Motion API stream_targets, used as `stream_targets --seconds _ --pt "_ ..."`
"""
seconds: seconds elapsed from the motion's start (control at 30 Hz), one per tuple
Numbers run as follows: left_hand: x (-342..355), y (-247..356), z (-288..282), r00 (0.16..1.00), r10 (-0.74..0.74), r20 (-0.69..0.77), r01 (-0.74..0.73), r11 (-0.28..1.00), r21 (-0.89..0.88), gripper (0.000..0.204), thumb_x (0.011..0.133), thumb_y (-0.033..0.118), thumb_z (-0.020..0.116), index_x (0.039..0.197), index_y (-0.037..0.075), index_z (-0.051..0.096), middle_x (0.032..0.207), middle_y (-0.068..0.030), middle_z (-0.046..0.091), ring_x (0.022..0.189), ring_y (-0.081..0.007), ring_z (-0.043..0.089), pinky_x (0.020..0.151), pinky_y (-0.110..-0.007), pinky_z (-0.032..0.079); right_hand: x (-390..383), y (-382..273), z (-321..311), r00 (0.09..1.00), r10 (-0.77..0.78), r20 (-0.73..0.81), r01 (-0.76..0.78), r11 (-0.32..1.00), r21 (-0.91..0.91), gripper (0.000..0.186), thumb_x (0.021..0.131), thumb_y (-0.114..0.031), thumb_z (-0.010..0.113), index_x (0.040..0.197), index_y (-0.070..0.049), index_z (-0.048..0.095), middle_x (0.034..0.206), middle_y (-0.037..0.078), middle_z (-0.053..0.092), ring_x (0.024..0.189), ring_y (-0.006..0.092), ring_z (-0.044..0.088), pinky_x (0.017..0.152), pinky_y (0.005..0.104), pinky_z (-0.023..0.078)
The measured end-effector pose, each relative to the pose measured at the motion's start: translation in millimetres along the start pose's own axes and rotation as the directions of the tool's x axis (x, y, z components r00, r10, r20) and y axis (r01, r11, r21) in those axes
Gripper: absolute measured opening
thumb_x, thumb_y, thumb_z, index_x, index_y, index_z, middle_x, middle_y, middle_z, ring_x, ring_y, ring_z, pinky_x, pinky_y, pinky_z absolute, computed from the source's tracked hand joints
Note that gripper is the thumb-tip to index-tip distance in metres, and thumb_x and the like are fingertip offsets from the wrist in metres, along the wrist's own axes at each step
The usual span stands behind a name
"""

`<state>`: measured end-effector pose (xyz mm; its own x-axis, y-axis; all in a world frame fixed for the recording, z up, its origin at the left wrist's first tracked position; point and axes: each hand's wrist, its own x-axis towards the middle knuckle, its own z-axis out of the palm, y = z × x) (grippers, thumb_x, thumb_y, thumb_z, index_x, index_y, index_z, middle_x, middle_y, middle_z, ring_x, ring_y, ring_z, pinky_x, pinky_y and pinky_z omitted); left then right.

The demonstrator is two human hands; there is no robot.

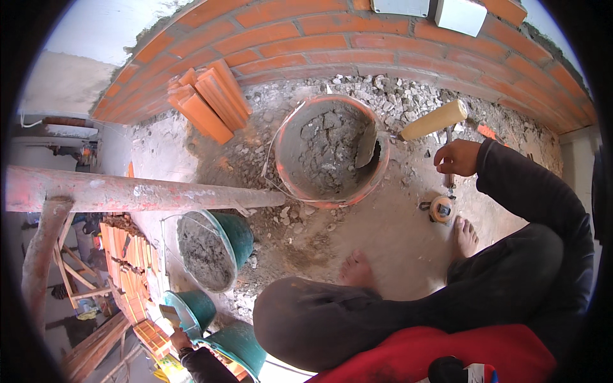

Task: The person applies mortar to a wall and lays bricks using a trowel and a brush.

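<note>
At the lower left my left hand (181,338) is closed on the handle of a brush (170,313), held over the rim of a teal bucket (203,306). My right hand (457,157) is at the right with loosely bent fingers and nothing visible in them. Below it on the floor lies a narrow metal tool (451,182), partly covered by the hand. A trowel (434,120) with a pale wooden handle rests in a round tub (285,177) of grey mortar (329,150). Its blade leans against the inner right side.
A brick wall (322,46) curves behind the tub. Stacked orange tiles (211,102) stand at its left. A thick pole (147,193) crosses from the left. Another teal bucket (237,237) holds mortar. A tape measure (441,209) lies near my bare foot (465,237). Rubble (396,99) lines the wall.
</note>
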<state>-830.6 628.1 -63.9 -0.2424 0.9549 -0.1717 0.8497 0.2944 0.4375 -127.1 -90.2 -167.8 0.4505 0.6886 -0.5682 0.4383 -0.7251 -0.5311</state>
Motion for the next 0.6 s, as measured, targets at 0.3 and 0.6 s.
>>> stream_targets --seconds 0.3,0.6 --pt "-341 129 60 0.95 0.258 0.175 -0.187 0.921 -0.341 0.032 0.102 0.039 0.05 0.097 0.009 0.059 0.067 0.0069 0.042 0.05 -0.0037 0.034 0.042 -0.022 0.023 -14 19 -39 0.986 -0.065 0.154 0.076 0.995 -0.062 0.033 0.09 -0.032 0.063 0.108 -0.006 0.073 0.099 0.016 0.073 0.093 0.0324 0.069 0.084 0.0432 0.052" --pt "-513 323 168 0.432 0.507 0.746 0.009 0.825 -0.565 0.033 0.109 0.03 0.038 0.123 0.004 0.053 0.075 0.0023 0.048 0.058 -0.0064 0.04 0.051 -0.023 0.034 -49 -34 -166 0.763 -0.296 -0.574 0.263 0.954 -0.143 0.037 0.1 -0.032 0.056 0.088 0.001 0.069 0.069 0.012 0.06 0.064 0.0226 0.056 0.061 0.0412 0.045"
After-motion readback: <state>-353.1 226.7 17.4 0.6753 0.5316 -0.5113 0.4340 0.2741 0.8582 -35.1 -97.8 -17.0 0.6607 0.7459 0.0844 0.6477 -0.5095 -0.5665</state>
